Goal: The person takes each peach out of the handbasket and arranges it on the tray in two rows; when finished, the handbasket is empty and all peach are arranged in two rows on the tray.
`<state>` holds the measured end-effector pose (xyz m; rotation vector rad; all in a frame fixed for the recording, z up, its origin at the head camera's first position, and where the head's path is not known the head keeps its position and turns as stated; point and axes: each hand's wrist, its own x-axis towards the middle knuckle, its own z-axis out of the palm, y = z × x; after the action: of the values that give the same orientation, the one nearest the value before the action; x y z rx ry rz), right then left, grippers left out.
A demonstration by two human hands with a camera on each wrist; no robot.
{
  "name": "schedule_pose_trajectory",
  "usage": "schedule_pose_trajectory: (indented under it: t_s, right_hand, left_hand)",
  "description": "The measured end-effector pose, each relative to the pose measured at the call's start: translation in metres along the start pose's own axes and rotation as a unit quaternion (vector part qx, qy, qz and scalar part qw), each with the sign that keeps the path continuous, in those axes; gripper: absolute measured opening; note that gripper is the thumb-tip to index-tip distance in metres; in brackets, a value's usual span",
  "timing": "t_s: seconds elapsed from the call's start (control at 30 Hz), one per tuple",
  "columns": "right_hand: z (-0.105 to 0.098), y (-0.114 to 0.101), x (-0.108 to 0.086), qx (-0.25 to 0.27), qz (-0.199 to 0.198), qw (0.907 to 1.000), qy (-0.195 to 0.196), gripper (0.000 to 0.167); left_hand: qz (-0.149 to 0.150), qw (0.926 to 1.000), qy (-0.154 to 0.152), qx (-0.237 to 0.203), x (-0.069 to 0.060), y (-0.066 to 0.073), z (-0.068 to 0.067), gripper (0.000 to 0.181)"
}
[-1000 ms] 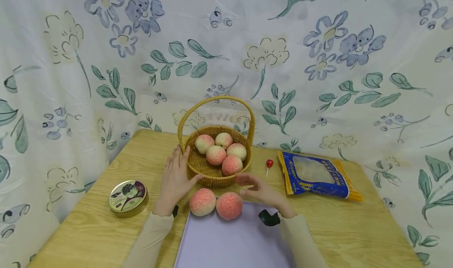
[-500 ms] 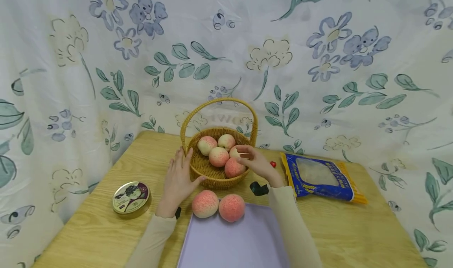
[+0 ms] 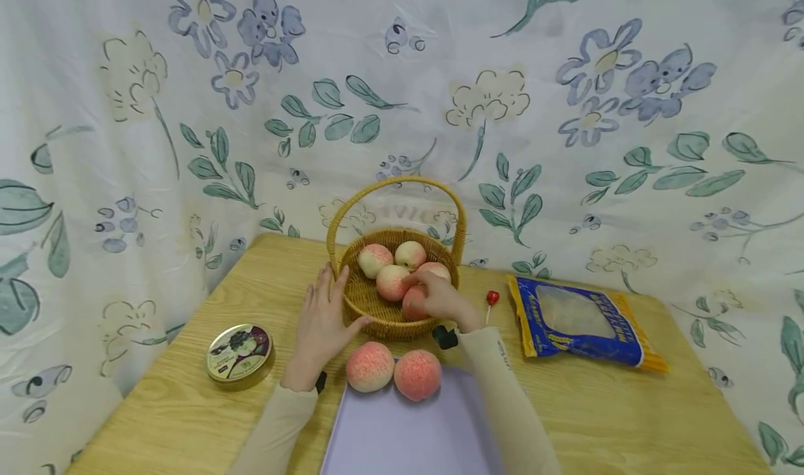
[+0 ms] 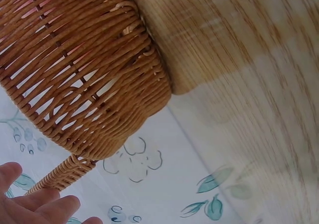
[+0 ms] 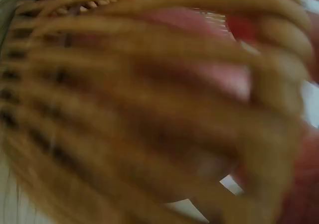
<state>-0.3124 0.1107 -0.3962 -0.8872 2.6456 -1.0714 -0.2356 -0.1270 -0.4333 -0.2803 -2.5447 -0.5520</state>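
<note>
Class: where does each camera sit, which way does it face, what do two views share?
Head: on the head, facing forward and down at the basket; left hand and right hand show.
Left wrist: on that wrist, facing the basket's side; left fingers show.
Right wrist: on that wrist, facing blurred basket weave; hand unclear.
Head and left wrist share the floral cloth.

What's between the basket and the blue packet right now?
In the head view, a red lollipop lies between the basket and the packet. The right hand is in the basket, its sleeve also partly in that gap.
</note>
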Motion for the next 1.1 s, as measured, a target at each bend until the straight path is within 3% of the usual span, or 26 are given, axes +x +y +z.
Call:
schedule_pose_trajectory:
  t_s: [0.17, 0.37, 0.43, 0.53, 0.67, 0.77, 0.97, 1.1]
  right_hand:
    - [0.006, 0.000, 0.007, -0.040, -0.015, 0.9984, -0.039, 0.052]
    - [0.005, 0.000, 0.007, -0.050, -0.021, 0.9977, -0.040, 0.051]
    - [0.003, 0.002, 0.006, -0.024, -0.017, 0.9993, -0.021, 0.047]
    - [0.000, 0.004, 0.002, 0.063, 0.000, 0.9979, 0.017, 0.043]
    - [-0.007, 0.008, -0.008, 0.194, 0.028, 0.9799, 0.038, 0.043]
    - [-0.012, 0.006, -0.019, 0.239, 0.028, 0.9700, 0.033, 0.044]
    - [-0.015, 0.009, -0.043, 0.277, -0.007, 0.9601, 0.034, 0.043]
    - [-0.020, 0.009, -0.069, 0.339, -0.001, 0.9409, 0.004, 0.037]
  left_hand:
    - [-0.006, 1.0000, -0.005, 0.002, 0.000, 0.000, 0.000, 0.103]
    - [-0.009, 0.9999, -0.009, -0.005, 0.000, 0.000, 0.000, 0.104]
    - [-0.006, 0.9999, -0.009, -0.004, 0.000, -0.001, 0.000, 0.103]
    - [-0.003, 1.0000, -0.007, -0.003, 0.000, -0.001, 0.000, 0.103]
    - [-0.001, 1.0000, -0.005, -0.005, -0.001, -0.002, 0.002, 0.103]
    - [-0.002, 0.9999, -0.009, -0.007, -0.001, -0.003, 0.004, 0.103]
    - [0.002, 1.0000, -0.005, -0.005, 0.000, -0.004, 0.005, 0.103]
    - [0.000, 1.0000, -0.004, -0.008, 0.001, -0.004, 0.004, 0.103]
